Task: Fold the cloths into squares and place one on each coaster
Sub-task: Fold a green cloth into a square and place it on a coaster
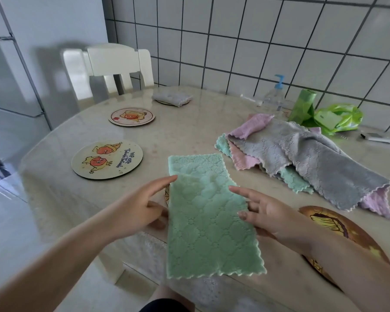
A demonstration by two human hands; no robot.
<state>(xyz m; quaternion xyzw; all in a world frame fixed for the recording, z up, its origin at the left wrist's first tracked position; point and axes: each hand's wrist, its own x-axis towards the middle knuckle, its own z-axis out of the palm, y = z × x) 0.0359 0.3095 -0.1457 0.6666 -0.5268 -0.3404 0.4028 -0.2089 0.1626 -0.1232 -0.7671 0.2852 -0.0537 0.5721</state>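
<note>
A green cloth (pixel 208 218), folded into a long strip, lies over the table's near edge and hangs off it. My left hand (pixel 142 207) grips its left edge, thumb under, fingers on top. My right hand (pixel 262 210) holds its right edge the same way. A coaster (pixel 166 194) peeks out from under the cloth at its left side. Two round cartoon coasters (pixel 107 159) (pixel 132 116) lie bare to the left. At the far edge a folded grey cloth (pixel 172 97) rests on another coaster. A brown coaster (pixel 338 226) sits by my right forearm.
A pile of grey, pink and green cloths (pixel 302 154) lies to the right. Behind it stand a pump bottle (pixel 274 95), a green roll (pixel 303 106) and a green packet (pixel 338 118). A white chair (pixel 108 66) stands at the table's far left.
</note>
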